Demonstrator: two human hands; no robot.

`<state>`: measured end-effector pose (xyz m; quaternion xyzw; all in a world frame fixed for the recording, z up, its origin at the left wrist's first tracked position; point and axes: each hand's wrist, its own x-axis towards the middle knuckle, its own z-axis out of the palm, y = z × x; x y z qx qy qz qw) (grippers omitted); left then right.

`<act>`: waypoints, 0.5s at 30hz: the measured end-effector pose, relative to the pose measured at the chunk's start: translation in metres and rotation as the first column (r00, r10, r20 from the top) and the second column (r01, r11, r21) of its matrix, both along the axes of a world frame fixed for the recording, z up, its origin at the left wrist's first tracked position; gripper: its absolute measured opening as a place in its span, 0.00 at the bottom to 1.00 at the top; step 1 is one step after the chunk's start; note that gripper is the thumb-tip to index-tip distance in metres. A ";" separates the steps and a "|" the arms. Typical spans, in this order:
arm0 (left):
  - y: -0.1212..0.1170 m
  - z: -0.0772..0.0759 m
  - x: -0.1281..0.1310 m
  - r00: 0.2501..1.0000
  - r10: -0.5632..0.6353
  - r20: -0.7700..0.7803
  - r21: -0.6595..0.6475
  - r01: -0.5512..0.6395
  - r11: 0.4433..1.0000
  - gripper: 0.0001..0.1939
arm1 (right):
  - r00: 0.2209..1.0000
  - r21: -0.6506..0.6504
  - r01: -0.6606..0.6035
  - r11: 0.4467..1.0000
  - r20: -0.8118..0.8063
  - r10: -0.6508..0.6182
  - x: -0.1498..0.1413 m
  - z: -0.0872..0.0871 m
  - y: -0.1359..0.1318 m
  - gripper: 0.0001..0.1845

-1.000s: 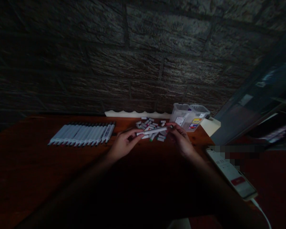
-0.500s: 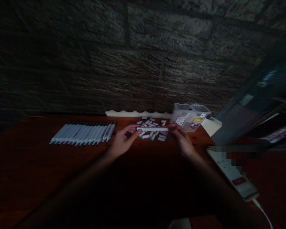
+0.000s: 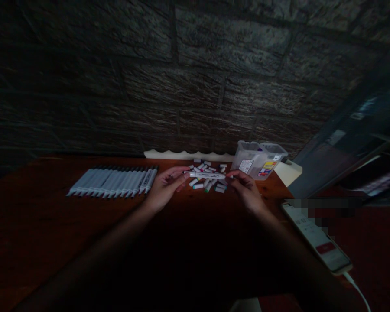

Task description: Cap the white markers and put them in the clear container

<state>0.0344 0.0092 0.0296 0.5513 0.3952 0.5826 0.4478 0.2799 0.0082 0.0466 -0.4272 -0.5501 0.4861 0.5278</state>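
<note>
White marker (image 3: 207,175) in both hands (image 3: 165,188) (image 3: 248,190) bears illegible lettering (image 3: 209,176).

Dim overall: the lower middle sinks to near black, swallowing the outlines of the bare forearms (image 3: 126,229) over the reddish-brown wooden tabletop (image 3: 35,208). The rough grey stone-block wall (image 3: 230,39) is palest right of upper centre and murky at left (the light's source cannot be told). A rectangular phone with a lit white screen (image 3: 321,236) glows, partly masked by coarse dark pixel blocks (image 3: 325,210). Softness blurs the lettering on the white cylindrical marker (image 3: 208,175). Wide-angle stretching slants the outer edges.
</note>
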 end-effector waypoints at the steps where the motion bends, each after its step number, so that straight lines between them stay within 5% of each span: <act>1: 0.000 -0.001 0.000 1.000 0.003 0.006 -0.005 -0.003 1.000 0.14 | 1.000 0.000 0.003 1.000 0.001 -0.003 0.000 0.000 0.000 0.08; 8: 0.002 -0.001 -0.001 0.999 -0.008 0.051 -0.046 0.010 0.999 0.14 | 0.999 0.039 -0.028 0.999 0.046 0.027 0.004 -0.001 0.002 0.08; 15: -0.001 0.000 0.002 0.997 -0.075 0.023 -0.041 0.076 0.996 0.16 | 0.892 0.015 -0.370 0.929 0.285 0.350 -0.010 -0.007 -0.009 0.11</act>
